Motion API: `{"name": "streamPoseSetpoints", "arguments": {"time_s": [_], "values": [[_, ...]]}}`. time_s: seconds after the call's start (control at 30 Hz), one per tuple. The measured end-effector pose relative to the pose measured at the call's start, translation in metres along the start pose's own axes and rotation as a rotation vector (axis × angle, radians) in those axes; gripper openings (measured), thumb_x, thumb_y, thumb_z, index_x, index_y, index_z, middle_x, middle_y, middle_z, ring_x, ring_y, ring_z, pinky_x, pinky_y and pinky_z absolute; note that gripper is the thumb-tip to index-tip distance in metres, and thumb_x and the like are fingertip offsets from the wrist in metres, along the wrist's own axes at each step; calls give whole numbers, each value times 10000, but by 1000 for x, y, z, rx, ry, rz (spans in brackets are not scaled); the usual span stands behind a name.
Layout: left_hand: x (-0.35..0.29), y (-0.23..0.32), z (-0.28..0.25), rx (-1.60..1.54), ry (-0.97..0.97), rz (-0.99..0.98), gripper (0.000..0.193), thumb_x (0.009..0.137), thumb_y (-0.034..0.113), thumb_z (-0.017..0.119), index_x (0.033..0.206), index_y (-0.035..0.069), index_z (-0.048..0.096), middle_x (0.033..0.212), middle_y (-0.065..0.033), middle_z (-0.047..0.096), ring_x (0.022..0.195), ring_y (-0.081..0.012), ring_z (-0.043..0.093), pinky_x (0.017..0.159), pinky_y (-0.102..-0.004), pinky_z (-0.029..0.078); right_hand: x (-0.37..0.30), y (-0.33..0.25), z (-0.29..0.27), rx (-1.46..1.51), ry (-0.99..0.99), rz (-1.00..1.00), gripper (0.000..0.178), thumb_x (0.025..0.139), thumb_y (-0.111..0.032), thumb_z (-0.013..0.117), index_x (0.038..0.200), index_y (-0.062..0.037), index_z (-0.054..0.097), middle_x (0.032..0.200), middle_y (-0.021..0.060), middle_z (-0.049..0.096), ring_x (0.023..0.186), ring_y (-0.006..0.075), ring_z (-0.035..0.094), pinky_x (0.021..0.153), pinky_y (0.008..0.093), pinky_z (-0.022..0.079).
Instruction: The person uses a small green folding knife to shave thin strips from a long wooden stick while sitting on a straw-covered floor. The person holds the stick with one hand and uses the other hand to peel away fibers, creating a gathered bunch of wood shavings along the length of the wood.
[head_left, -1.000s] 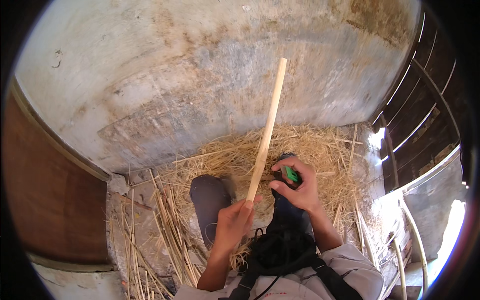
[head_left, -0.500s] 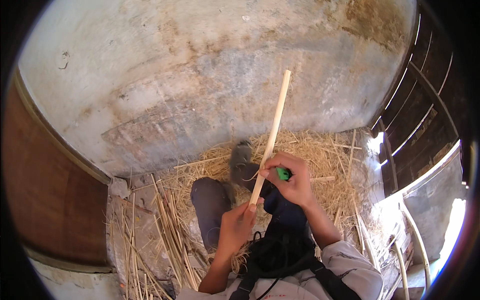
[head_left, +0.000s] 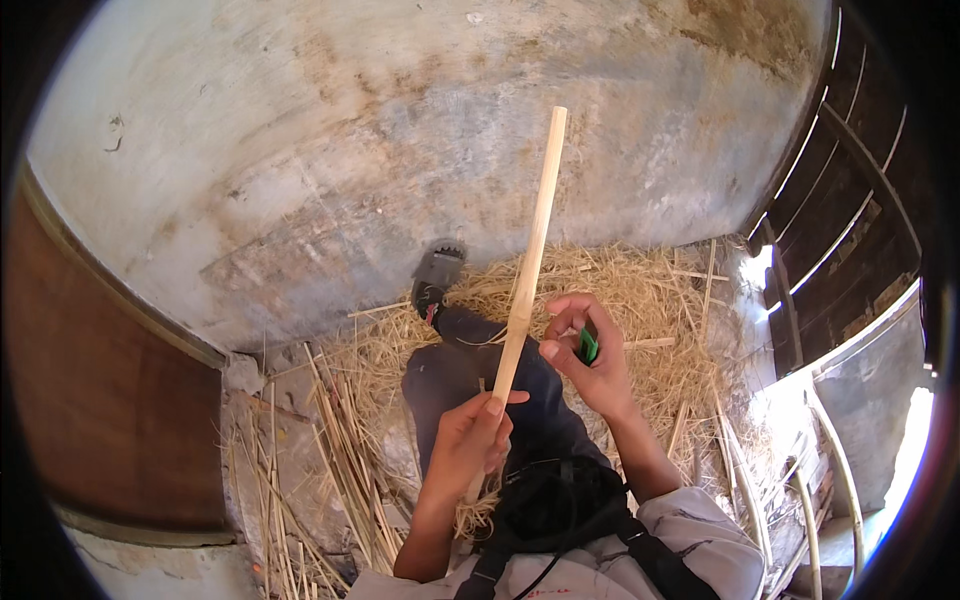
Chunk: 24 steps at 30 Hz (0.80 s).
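A long pale bamboo strip (head_left: 537, 240) stands nearly upright in front of me, leaning slightly right toward its top. My left hand (head_left: 468, 440) grips it low down between thumb and fingers. Just right of the strip is my right hand (head_left: 597, 375), apart from it, with fingers curled around a small green object (head_left: 587, 346). Most of that object is hidden in the palm, so its kind cannot be told. A thin fibre hangs beside the strip near its joint.
Pale shavings (head_left: 640, 300) cover the floor by the stained wall (head_left: 400, 150). Split bamboo strips (head_left: 345, 460) lie in a bundle at my left. My legs (head_left: 540, 390) are under the work. A brown panel (head_left: 115, 380) stands far left, dark slats (head_left: 850, 200) at right.
My right hand has come off the strip and moved slightly right, its fingers loosened. The strip has risen and shifted a little left. My shoe has moved left toward the wall.
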<state>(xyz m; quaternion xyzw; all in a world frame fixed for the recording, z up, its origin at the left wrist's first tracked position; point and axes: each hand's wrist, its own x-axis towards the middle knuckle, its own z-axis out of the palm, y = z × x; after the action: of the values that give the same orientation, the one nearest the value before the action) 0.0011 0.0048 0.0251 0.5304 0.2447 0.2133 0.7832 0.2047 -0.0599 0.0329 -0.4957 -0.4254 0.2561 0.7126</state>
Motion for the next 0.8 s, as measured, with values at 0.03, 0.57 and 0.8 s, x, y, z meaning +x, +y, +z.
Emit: {"name": "streamPoseSetpoints", "arguments": {"time_s": [0.03,0.57,0.8], "values": [[1,1,0,-11,-10,-17,424,1151,327,515,1328,-24,673,686,46,466,509,-29,403,450,-221,341,0,0,-1,-2,3,10,329,965,-35,774,1276,-69,672,912,-15,637,668,3,456,595,197,350],[16,14,9,-49,-22,-59,405,1154,384,488,1183,5,628,690,51,413,520,-33,359,452,-227,313,9,7,-17,-199,-88,-167,261,979,-205,756,1175,-36,720,924,92,704,850,158,685,737,305,520],[22,12,7,-157,-54,-92,399,1151,452,460,1007,88,538,709,68,355,547,-37,327,483,-223,273,10,2,-25,-747,-126,-460,333,837,-349,868,1067,-125,783,749,26,621,611,238,622,555,367,474]]}}
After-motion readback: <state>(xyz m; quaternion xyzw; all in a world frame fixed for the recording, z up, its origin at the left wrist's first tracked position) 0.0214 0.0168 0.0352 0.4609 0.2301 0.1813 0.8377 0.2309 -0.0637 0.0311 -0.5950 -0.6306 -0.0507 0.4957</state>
